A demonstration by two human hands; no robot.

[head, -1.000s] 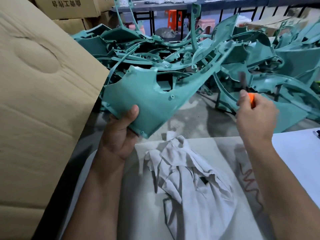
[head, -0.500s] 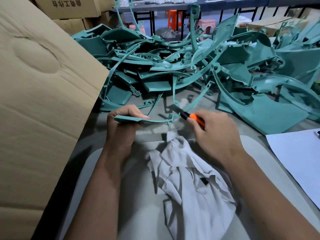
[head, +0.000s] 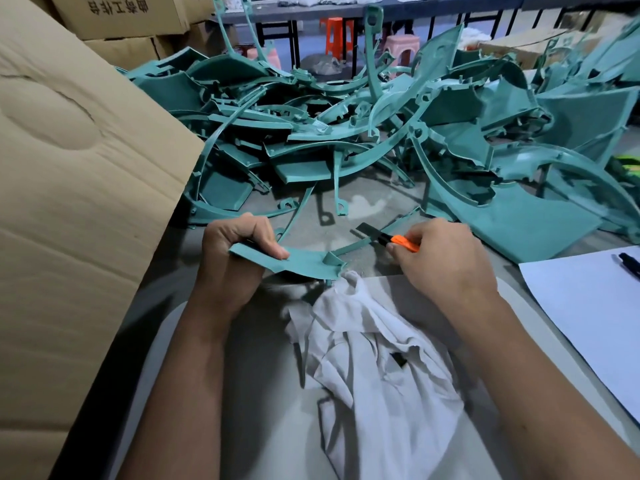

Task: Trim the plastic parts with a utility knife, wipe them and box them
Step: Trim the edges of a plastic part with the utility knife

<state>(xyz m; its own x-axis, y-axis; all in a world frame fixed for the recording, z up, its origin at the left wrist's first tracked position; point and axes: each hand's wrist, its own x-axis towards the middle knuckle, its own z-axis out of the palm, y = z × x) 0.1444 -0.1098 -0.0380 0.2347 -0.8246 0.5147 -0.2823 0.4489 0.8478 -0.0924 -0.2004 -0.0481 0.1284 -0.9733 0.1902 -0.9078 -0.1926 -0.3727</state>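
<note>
My left hand [head: 239,247] grips a teal plastic part [head: 304,263] by its flat end, thumb on top, holding it nearly level just above the table. My right hand [head: 440,258] holds an orange utility knife [head: 398,241]; its dark blade points left and lies against the part's thin arm. A crumpled white cloth [head: 381,358] lies on a grey mat [head: 207,393] right below both hands. A big heap of teal plastic parts [head: 346,133] fills the table behind them.
A large cardboard box flap [head: 79,188] stands along the left. White paper [head: 595,306] with a black pen [head: 628,265] lies at the right. More cartons [head: 121,15] and stools stand beyond the heap.
The part was held up tilted a second ago and is now lowered flat near the table. My right hand came down and left, bringing the knife blade to the part's thin arm.
</note>
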